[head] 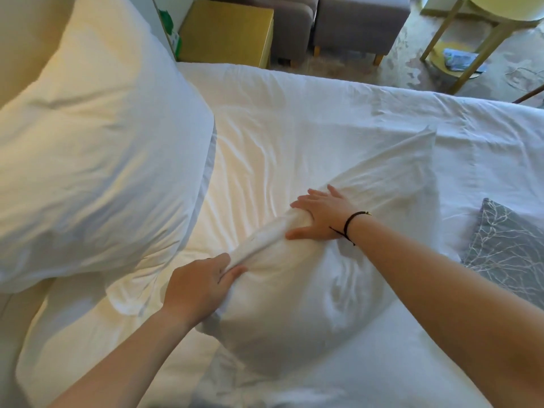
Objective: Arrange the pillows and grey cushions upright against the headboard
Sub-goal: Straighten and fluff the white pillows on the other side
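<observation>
A white pillow (338,278) lies flat on the bed (294,113) in front of me. My left hand (200,287) is shut on its left edge, pinching the bunched fabric. My right hand (321,214) grips the same edge further up, thumb under and fingers spread over the top. A second, larger white pillow (97,148) stands propped at the left against the beige headboard (26,39). A grey cushion (509,245) with a white branch pattern lies flat at the right edge, partly cut off by my right forearm.
Beyond the bed's far side stand a yellow wooden nightstand (226,30), two grey upholstered stools (359,22) and a round pale table (500,13) with papers on its lower shelf. White sheets cover the rest of the bed.
</observation>
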`<state>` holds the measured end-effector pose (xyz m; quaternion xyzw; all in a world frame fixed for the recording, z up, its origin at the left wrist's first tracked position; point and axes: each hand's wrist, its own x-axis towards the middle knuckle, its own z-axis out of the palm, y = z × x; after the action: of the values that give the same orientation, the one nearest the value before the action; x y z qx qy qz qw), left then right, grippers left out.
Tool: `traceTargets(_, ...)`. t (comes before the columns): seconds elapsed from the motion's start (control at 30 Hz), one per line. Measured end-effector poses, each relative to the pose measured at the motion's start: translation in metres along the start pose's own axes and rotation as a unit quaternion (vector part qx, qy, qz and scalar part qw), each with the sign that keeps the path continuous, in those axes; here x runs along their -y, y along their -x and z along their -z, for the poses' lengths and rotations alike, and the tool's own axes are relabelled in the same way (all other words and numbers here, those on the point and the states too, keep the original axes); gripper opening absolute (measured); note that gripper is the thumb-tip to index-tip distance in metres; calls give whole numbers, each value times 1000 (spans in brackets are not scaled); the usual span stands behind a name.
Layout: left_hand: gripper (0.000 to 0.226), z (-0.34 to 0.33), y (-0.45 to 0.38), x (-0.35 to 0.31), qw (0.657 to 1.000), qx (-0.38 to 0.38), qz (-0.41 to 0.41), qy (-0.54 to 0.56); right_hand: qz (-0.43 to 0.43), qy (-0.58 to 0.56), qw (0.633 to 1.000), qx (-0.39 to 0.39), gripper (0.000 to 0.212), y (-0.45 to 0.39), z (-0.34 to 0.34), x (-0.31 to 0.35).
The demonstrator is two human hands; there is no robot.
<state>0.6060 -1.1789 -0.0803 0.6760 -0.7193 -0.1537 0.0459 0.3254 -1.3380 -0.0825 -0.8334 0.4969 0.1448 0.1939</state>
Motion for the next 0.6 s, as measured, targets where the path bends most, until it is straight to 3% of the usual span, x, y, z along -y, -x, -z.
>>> traceTargets(0.23,50,8,30,-13,991,86,55,82,4,62,997,44,106,43,13,-49)
traceTargets(0.47,34,17,31,-25,977,147,50,148,-3,107,993,53,45,80,27,-73)
traceTargets(0.6,44,18,27,-26,975,171,100,96,-37,141,989,19,45,88,18,-62)
